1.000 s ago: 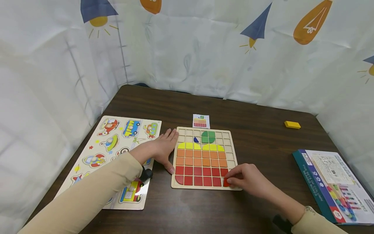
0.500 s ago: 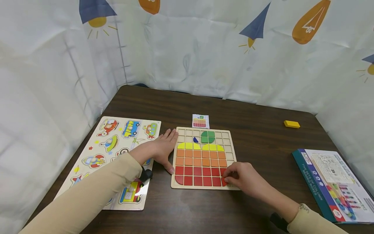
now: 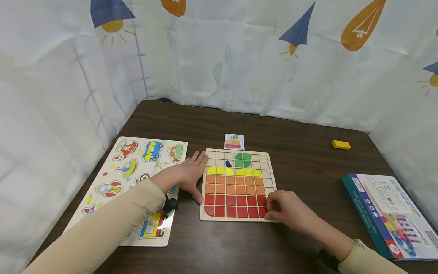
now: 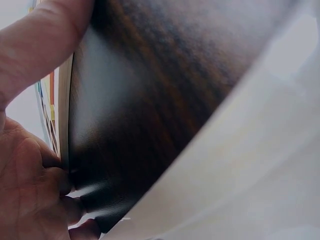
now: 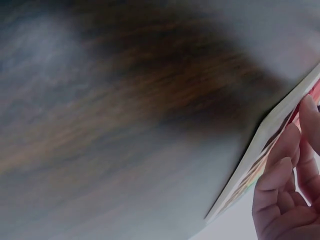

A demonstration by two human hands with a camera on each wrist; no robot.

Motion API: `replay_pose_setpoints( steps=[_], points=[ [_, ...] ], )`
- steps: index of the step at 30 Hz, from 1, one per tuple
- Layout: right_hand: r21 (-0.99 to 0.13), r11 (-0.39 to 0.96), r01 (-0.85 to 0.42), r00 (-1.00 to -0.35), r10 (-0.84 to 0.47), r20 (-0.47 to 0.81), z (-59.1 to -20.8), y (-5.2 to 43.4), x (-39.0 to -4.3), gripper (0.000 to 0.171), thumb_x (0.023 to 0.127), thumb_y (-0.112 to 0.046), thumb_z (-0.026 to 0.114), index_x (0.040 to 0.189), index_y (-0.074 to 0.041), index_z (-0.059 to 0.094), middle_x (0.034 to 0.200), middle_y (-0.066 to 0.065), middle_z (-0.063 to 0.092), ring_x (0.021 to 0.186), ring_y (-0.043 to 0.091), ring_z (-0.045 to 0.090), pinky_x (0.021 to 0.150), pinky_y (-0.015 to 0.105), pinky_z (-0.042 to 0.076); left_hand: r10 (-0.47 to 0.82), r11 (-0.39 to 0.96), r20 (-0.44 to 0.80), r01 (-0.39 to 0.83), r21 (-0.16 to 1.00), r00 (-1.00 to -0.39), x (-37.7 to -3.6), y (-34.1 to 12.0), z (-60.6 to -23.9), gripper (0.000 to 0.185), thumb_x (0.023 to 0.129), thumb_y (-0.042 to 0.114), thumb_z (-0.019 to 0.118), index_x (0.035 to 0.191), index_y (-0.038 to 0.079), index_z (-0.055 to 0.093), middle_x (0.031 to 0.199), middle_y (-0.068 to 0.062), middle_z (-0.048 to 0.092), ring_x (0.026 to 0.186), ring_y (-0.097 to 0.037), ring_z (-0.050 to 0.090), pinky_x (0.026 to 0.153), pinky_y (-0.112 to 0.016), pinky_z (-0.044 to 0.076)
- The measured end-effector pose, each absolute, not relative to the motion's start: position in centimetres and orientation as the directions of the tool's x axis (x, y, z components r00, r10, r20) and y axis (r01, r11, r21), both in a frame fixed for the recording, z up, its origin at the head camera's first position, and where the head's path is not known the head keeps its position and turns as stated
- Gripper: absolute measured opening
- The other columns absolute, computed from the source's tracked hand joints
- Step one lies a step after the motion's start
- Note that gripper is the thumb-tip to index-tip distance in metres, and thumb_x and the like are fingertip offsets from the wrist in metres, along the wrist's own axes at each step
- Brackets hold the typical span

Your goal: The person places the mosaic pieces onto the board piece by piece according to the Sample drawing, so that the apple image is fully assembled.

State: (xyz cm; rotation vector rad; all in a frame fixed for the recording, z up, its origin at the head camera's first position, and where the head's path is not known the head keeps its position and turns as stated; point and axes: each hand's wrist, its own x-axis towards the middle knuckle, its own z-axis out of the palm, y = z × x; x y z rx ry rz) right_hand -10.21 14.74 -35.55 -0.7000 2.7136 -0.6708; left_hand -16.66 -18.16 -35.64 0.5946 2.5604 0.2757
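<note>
Apple mosaic board [image 3: 270, 173] near full; right hand [image 3: 285, 209] probably pinching last red corner tile [image 3: 262, 212], left hand [image 3: 186, 175] flat beside board.

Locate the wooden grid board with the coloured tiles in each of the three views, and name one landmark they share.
Head: the grid board lies centre, between both hands.
Left wrist: only its thin edge shows at far left, beside the left hand.
Right wrist: its corner edge shows at right, by the right hand.
Shared landmark: the dark wooden table.

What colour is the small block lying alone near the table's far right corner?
Yellow; the small block shows best in the head view.
</note>
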Motion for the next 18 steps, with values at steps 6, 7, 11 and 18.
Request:
replay_pose_setpoints(
  steps=[6, 7, 11, 18],
  points=[
    [-0.468, 0.782, -0.411, -0.844, -0.52, -0.128, -35.8, 14.7, -10.2, 0.03, 0.081, -0.014, 0.087, 0.072, -0.02, 0.059, 0.07, -0.01, 0.052, 0.064, 0.003, 0.045, 0.056, 0.02, 0.042, 0.47, 0.88, -0.421, 0.372, 0.296, -0.776, -16.6, -17.9, -35.6, 0.142, 0.069, 0.057, 0.089, 0.161, -0.006, 0.001, 0.171, -0.025, -0.005, 0.159, -0.044, -0.007, 0.128, -0.058, 0.009],
    [-0.471, 0.781, -0.411, -0.844, -0.521, -0.128, -35.8, 14.7, -10.2, 0.03, 0.081, -0.014, 0.087, 0.072, -0.02, 0.059, 0.07, -0.01, 0.051, 0.064, 0.003, 0.045, 0.056, 0.02, 0.042, 0.471, 0.879, -0.421, 0.374, 0.295, -0.775, -16.6, -17.9, -35.7, 0.142, 0.069, 0.057, 0.089, 0.161, -0.007, 0.001, 0.171, -0.025, -0.005, 0.159, -0.045, -0.007, 0.128, -0.058, 0.009],
    [-0.501, 0.771, -0.393, -0.841, -0.521, -0.141, -35.6, 15.3, -10.1, 0.028, 0.082, -0.016, 0.086, 0.074, -0.019, 0.059, 0.072, -0.009, 0.053, 0.064, 0.002, 0.047, 0.056, 0.021, 0.044, 0.471, 0.88, -0.426, 0.376, 0.291, -0.773, -16.7, -17.9, -35.8, 0.142, 0.069, 0.057, 0.089, 0.161, -0.007, 0.001, 0.171, -0.025, -0.005, 0.159, -0.044, -0.006, 0.128, -0.058, 0.01],
    [-0.504, 0.774, -0.384, -0.857, -0.502, -0.117, -34.3, 17.8, -11.2, 0.016, 0.088, -0.022, 0.082, 0.092, -0.016, 0.067, 0.085, -0.007, 0.061, 0.074, 0.004, 0.053, 0.064, 0.022, 0.051, 0.471, 0.88, -0.433, 0.373, 0.295, -0.769, -16.8, -18.2, -36.0, 0.142, 0.069, 0.058, 0.089, 0.161, -0.007, 0.001, 0.17, -0.027, -0.004, 0.158, -0.046, -0.005, 0.128, -0.059, 0.011]
  ],
)
